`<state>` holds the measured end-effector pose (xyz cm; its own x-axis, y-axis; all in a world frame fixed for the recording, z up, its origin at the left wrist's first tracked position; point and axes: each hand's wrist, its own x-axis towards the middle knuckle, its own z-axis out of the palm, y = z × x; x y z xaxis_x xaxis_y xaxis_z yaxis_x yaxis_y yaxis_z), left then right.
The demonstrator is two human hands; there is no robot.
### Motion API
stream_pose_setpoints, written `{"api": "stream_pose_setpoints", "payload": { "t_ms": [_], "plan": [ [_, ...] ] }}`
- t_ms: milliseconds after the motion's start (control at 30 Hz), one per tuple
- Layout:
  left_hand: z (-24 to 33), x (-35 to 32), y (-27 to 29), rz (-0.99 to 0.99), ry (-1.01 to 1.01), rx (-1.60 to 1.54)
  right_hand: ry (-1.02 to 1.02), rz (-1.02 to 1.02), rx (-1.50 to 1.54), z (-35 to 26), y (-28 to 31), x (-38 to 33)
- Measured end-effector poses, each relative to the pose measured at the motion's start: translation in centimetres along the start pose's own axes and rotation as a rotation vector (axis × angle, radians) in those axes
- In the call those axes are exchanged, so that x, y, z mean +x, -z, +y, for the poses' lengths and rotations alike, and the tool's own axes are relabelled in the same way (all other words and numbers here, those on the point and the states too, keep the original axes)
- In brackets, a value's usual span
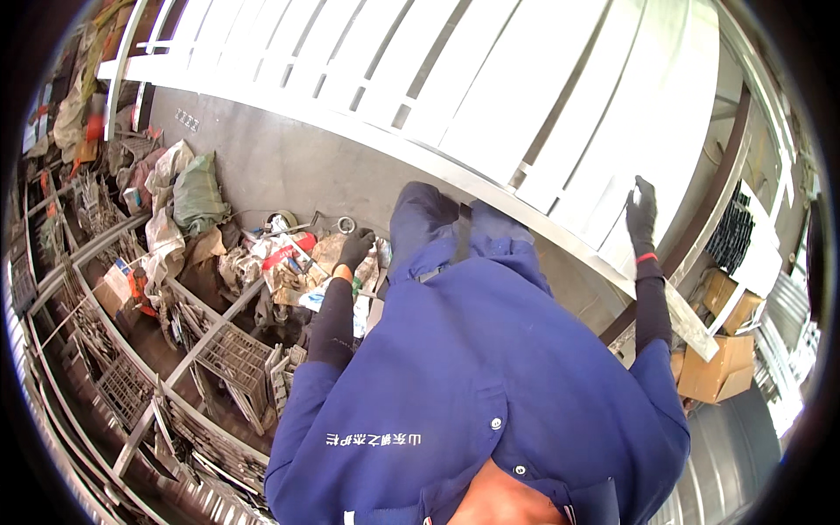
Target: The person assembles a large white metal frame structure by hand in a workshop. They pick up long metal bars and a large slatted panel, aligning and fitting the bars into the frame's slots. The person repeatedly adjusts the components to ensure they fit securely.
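Across the top of the view it's all long white slats (525,96), laid side by side with dark gaps between some of them, and a white rail (472,175) running along the near edge. Right hand (643,214), black glove, is on or just above the slats at the right end — fingers loosely bent, can't tell if that grip has hold of anything. Left hand (354,248) is curled by a grey ring (339,225) over a messy heap of wrappers and scraps (289,262); can't tell if it's touching or holding something either. Plain grey floor (289,162) under the slats, kinda dusty looking. Rest of the room is pretty cluttered: a green sack (199,194) past the heap, metal framing (229,313) with grid pieces (232,359) at lower left, and cardboard boxes (717,367) over on the right.
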<state>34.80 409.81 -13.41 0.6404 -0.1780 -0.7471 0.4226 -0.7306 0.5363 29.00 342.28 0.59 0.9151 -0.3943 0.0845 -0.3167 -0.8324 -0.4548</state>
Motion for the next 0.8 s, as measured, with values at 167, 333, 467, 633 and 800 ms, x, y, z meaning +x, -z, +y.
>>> {"api": "stream_pose_setpoints", "payload": {
  "t_ms": [167,333,467,633,800],
  "plan": [
    [-9.1,1.1,2.4,-0.034,-0.331,0.095,0.259,-0.335,0.316,-25.8,-10.5,8.1],
    [-7.9,3.3,9.5,0.213,0.134,-0.459,0.532,-0.593,0.601,-46.7,-23.0,10.6],
    [-11.6,2.6,21.3,0.220,0.279,-0.820,0.719,-0.755,0.543,-61.7,-27.4,14.1],
    [-18.7,5.5,37.1,0.393,-0.154,0.044,0.739,-0.877,0.564,-76.5,-29.7,19.2],
    [-10.7,13.9,56.5,0.511,-0.046,-0.411,0.593,-0.887,0.579,-83.2,-37.3,23.7]
  ]
}}
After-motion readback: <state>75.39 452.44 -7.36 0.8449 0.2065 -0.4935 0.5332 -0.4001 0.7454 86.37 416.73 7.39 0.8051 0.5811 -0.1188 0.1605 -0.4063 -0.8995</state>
